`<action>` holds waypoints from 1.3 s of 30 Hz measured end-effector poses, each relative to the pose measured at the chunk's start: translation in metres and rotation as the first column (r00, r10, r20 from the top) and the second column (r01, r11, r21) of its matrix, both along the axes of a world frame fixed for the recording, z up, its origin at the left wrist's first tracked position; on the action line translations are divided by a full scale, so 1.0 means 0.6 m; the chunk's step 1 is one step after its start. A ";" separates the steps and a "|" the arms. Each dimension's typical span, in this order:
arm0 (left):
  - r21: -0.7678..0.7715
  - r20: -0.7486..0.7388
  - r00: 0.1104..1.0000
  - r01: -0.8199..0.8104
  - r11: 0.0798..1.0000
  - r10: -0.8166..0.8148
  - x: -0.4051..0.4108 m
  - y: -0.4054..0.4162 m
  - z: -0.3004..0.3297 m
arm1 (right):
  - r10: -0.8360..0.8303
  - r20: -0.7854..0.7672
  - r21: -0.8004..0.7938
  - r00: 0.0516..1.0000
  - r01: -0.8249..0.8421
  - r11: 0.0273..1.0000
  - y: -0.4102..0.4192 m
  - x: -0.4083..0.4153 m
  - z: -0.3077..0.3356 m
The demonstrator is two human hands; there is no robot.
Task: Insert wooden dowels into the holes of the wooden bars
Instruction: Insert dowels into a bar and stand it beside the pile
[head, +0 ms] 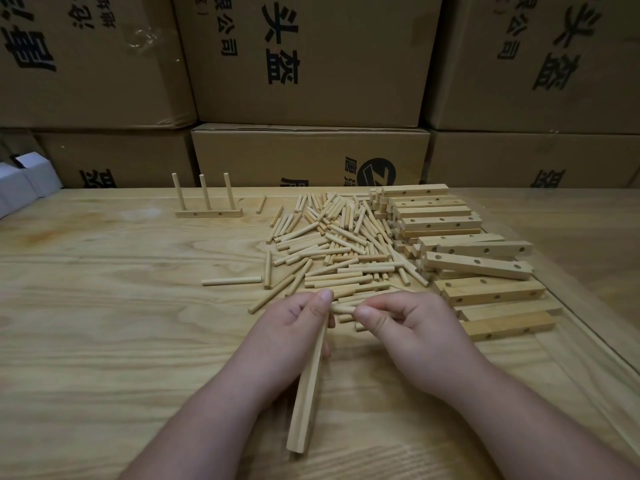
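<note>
My left hand [294, 323] grips a long wooden bar [306, 403] near its far end; the bar slants down toward me over the table. My right hand [408, 327] pinches a short wooden dowel [343, 309] between thumb and fingers, its tip close to the bar's upper end beside my left thumb. A loose heap of dowels [339, 244] lies just beyond both hands. Drilled wooden bars [474, 265] are stacked to the right of the heap. At the back left stands a bar with three upright dowels [207, 211].
The wooden table [104, 306] carries everything; a raised rim [588, 327] runs along its right side. Cardboard boxes [311, 64] are stacked like a wall behind the table. Small white boxes [24, 181] sit at the far left edge.
</note>
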State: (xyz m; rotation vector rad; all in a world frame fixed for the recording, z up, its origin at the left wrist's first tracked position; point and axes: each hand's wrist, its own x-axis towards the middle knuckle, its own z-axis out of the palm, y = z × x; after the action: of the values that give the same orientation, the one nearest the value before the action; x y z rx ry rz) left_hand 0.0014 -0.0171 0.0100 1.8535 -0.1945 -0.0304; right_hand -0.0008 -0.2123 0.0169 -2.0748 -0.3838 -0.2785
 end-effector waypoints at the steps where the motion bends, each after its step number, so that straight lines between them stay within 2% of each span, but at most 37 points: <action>1: 0.014 0.014 1.000 0.001 1.000 -0.001 0.000 0.000 0.000 | 0.007 -0.034 0.012 0.999 -0.007 1.000 -0.001 0.000 0.003; 5: -0.034 0.024 1.000 -0.011 0.999 0.012 -0.004 -0.005 0.000 | 0.009 -0.127 0.059 0.992 -0.002 0.998 -0.002 -0.003 0.008; 9: -0.290 -0.115 0.993 -0.034 0.956 0.001 -0.006 -0.009 0.001 | -0.064 -0.052 0.147 0.997 0.071 0.987 0.009 -0.008 0.010; 12: -0.295 -0.156 0.985 0.023 0.955 -0.072 -0.006 -0.009 0.004 | -0.162 -0.002 0.252 0.987 0.157 0.955 0.003 -0.007 0.012; 16: -0.373 -0.217 0.976 -0.091 0.923 0.009 0.001 -0.008 0.002 | -0.259 0.058 0.222 0.964 0.240 0.945 -0.034 -0.006 0.021; 19: -0.497 -0.271 0.960 -0.198 0.845 0.066 0.008 0.000 0.003 | -0.340 0.045 0.029 0.939 0.339 0.940 -0.066 -0.005 0.027; 21: -0.552 -0.301 0.951 -0.230 0.801 0.066 0.011 0.003 0.004 | -0.353 0.016 -0.258 0.935 0.345 0.903 -0.084 -0.001 0.028; 23: -0.573 -0.315 0.947 -0.240 0.784 0.060 0.013 0.004 0.004 | -0.340 -0.009 -0.574 0.941 0.273 0.772 -0.090 0.001 0.030; 24: -0.578 -0.315 0.947 -0.239 0.781 0.057 0.014 0.004 0.004 | -0.344 -0.021 -0.670 0.939 0.242 0.702 -0.090 0.001 0.031; 26: -0.587 -0.312 0.949 -0.231 0.776 0.046 0.013 0.003 0.004 | -0.365 -0.022 -0.743 0.931 0.229 0.629 -0.086 0.003 0.033; 30: -0.603 -0.320 0.947 -0.215 0.768 0.014 0.012 0.002 0.006 | -0.355 0.015 -0.774 0.935 0.236 0.588 -0.075 0.006 0.030; 33: -0.597 -0.323 0.946 -0.202 0.777 -0.002 0.012 0.002 0.006 | -0.290 0.038 -0.732 0.956 0.224 0.643 -0.066 0.006 0.026; 37: -0.599 -0.315 0.949 -0.182 0.780 -0.021 0.013 0.000 0.000 | -0.153 0.183 -0.539 0.971 0.229 0.811 -0.040 -0.003 0.022; 39: -0.610 -0.306 0.952 -0.171 0.774 -0.030 0.014 0.000 -0.003 | -0.115 0.197 -0.438 0.974 0.193 0.878 -0.025 -0.009 0.019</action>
State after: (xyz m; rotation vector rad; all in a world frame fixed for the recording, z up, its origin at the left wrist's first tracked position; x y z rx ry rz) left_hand 0.0098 -0.0173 0.0083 1.1530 0.0803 -0.1734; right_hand -0.0061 -0.2270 0.0281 -2.5616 -0.4120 -0.4989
